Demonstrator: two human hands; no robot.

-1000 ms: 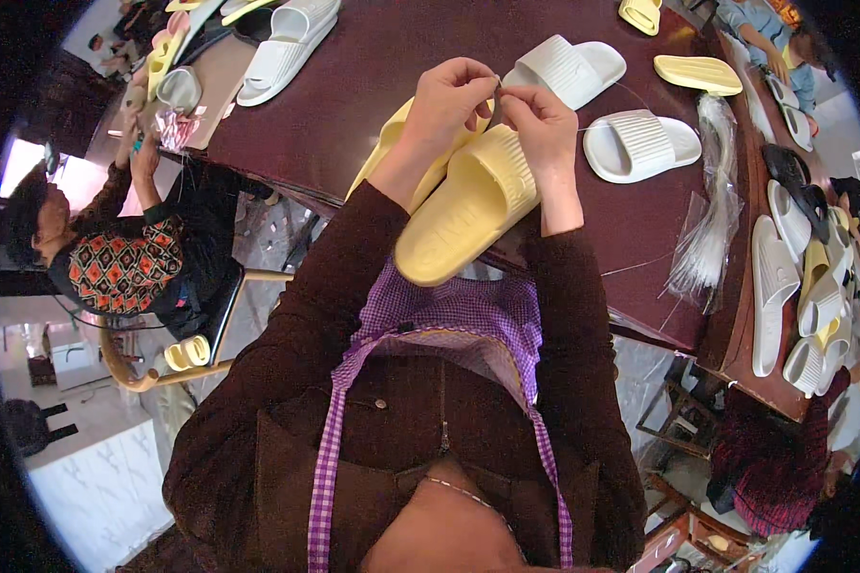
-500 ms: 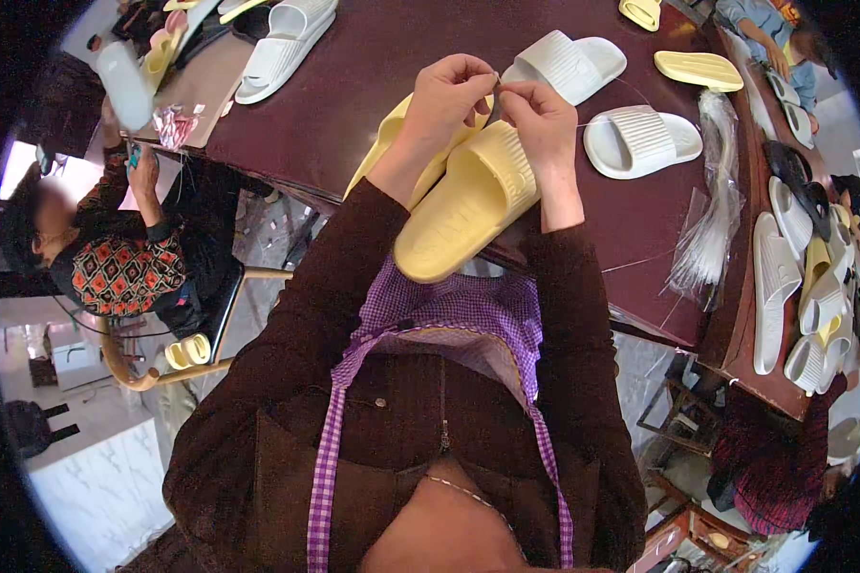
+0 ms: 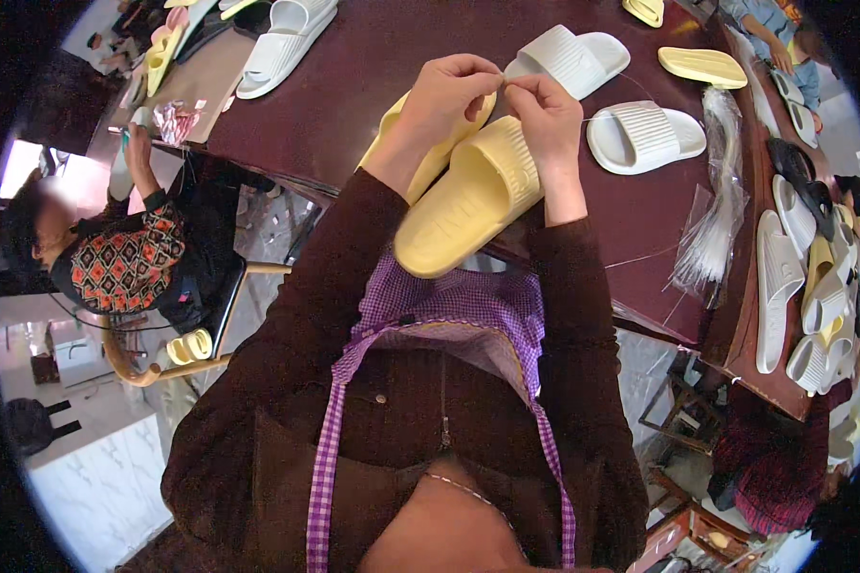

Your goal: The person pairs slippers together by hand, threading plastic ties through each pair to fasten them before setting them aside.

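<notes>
Two yellow slide slippers lie side by side at the table's near edge. The front one [image 3: 463, 215] overhangs the edge with its heel toward me. Partly behind my left arm is the other yellow slipper [image 3: 437, 174]. Above their toe ends my left hand [image 3: 449, 100] and my right hand [image 3: 551, 119] meet fingertip to fingertip. Both are closed in a pinch; what they hold between them is too small to make out. Just beyond and right of my right hand lie two white ribbed slippers, one farther off [image 3: 569, 62] and one nearer [image 3: 645, 138].
A bundle of clear thin strands [image 3: 715, 215] lies right on the dark red table [image 3: 631, 224]. Nearby is a yellow slipper [image 3: 702, 67]. More slippers crowd the right table edge [image 3: 779, 286]. A white pair [image 3: 282, 53] is far left. A co-worker [image 3: 124, 253] sits at left.
My hands stay pinched together with almost no shift. At left, the co-worker has lowered the pale slipper that was held up.
</notes>
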